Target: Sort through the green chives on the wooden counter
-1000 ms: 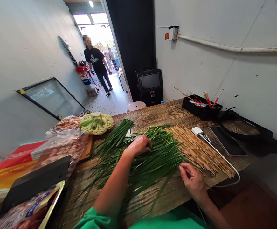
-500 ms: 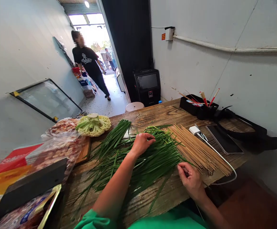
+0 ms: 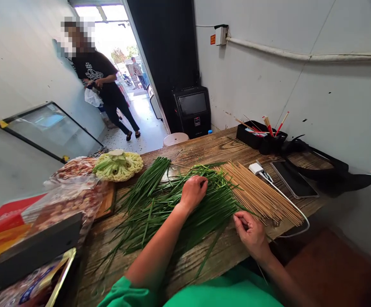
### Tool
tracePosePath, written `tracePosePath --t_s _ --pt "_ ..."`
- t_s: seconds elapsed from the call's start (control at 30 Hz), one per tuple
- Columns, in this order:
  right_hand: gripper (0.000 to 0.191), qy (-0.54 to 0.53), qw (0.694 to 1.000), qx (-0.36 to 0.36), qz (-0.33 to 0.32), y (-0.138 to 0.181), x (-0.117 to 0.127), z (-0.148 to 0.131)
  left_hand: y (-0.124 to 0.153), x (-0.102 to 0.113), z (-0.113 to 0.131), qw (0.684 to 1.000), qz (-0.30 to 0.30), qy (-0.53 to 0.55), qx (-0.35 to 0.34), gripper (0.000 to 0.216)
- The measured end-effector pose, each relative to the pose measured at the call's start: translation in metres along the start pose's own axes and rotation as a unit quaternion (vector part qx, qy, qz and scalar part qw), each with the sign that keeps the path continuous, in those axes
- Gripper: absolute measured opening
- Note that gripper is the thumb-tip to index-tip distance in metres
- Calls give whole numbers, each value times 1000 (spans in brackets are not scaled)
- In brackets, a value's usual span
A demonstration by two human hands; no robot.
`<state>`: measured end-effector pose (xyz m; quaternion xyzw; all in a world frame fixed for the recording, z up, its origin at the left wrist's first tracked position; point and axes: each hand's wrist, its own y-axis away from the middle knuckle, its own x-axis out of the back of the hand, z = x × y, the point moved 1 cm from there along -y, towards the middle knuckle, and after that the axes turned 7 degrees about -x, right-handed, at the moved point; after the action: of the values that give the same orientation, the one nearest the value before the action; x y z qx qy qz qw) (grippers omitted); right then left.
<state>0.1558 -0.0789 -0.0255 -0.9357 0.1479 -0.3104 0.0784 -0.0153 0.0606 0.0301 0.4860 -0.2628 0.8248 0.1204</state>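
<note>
Two bare hands were at the wooden table [image 3: 217,264] as I watched remotely. Nearest the camera, the right hand [image 3: 251,233] had thumb and fingertips drawn together beside the edge of a loose heap of garlic chives [image 3: 215,209]; it perhaps held a thin stick or leaf, but I couldn't tell. Farther in, the left hand [image 3: 194,192] was curled over the heap, any grip on a stalk hidden from me. Most of the chives seemed left to do, spread mid-table. Right of them lay bamboo skewers [image 3: 258,196], nothing visibly threaded on them. On the heap's far left, one tidier bundle of chives [image 3: 150,179] lay aligned, the only portion I judged done. Past it sat a stem-up cauliflower [image 3: 118,166], seemingly untouched.
</note>
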Motion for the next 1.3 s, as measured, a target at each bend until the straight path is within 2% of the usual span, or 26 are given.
tracePosePath --t_s 0.13,0.33,0.43,0.53,0.7,0.87,1.17,1.3 --pt "21 4 1000 -2 -3 0 1 -2 -1 -4 -5 1000 -16 -4 20 22" --pt "21 -2 1000 -3 -3 0 1 -3 0 -9 -9 997 -41 67 -2 18" --pt "21 -2 1000 2 -5 0 1 -3 1 -10 -5 996 -20 90 -11 16" --pt "21 -6 1000 -1 -11 0 1 -2 2 -10 0 992 11 129 12 19" --pt "21 -18 1000 -4 -9 0 0 -2 0 -12 3 981 6 183 63 19" --pt "21 -23 1000 -9 -14 0 0 -2 0 -13 3 985 39 168 24 17" --pt "21 -11 1000 -4 -11 1 0 0 -3 -15 1 962 -4 265 62 30" --pt "20 -4 1000 3 -4 0 0 1 -2 -15 1 949 -6 303 88 27"
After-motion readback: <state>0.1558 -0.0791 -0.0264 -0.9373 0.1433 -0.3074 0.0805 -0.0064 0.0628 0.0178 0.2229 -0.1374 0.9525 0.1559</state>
